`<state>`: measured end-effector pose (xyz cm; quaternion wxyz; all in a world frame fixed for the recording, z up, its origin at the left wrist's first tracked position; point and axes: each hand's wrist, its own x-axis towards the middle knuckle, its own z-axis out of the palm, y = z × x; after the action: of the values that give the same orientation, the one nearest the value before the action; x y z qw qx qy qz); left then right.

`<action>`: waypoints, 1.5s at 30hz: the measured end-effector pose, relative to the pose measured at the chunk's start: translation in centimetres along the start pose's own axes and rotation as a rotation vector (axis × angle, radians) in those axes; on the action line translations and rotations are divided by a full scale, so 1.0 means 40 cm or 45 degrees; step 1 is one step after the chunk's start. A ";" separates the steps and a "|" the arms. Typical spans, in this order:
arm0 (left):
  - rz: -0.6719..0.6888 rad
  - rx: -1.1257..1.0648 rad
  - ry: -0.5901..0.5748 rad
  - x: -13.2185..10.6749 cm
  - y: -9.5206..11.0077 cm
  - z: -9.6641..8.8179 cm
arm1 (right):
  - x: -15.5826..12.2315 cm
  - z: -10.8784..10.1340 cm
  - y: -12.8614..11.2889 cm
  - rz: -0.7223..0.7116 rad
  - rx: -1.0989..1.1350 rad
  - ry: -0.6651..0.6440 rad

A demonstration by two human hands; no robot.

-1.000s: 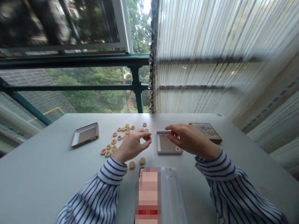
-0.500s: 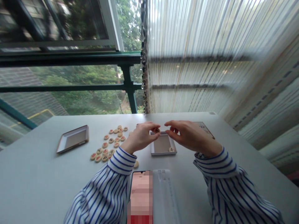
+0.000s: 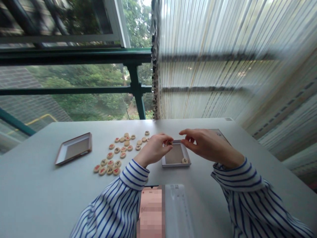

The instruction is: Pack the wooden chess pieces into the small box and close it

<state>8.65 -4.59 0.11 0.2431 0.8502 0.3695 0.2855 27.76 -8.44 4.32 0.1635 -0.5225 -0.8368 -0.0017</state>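
A round wooden Chinese chess piece (image 3: 169, 143) with a dark character is pinched in my left hand (image 3: 155, 148), over the far left corner of a shallow open box (image 3: 176, 165). Another chess piece (image 3: 185, 160) with a dark character lies in that box, in its near right corner. My right hand (image 3: 204, 144) hovers at the box's far right side, thumb and fingers apart, holding nothing. Left of my left hand, several loose chess pieces (image 3: 123, 149) with red or dark characters are scattered on the white table (image 3: 49, 198).
A second shallow box part (image 3: 74, 150) lies at the table's left. Behind my right hand is a flat printed piece (image 3: 219, 134), partly covered. A phone (image 3: 151, 211) and a pale plastic-looking packet (image 3: 178, 208) lie near me. A string curtain (image 3: 210, 59) hangs beyond the table.
My left hand has lowered slightly toward the box with the chess piece still pinched. My right hand stays apart from it. The whole view has shifted a little.
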 end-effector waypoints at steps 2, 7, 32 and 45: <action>-0.011 0.009 0.005 0.002 0.002 0.004 | 0.000 0.000 0.000 -0.001 -0.005 -0.007; -0.031 0.031 0.016 0.002 0.002 0.015 | 0.001 0.005 0.004 0.004 -0.019 -0.017; -0.244 -0.057 0.026 0.001 0.003 0.024 | 0.002 0.029 0.008 -0.069 -0.023 -0.131; -0.270 -0.122 0.064 0.004 0.002 0.026 | 0.004 0.031 -0.005 -0.085 -0.026 -0.172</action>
<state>9.47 -4.75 -0.54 0.3029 0.7864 0.4492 0.2967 27.17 -8.19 3.23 0.1012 -0.4949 -0.8628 0.0194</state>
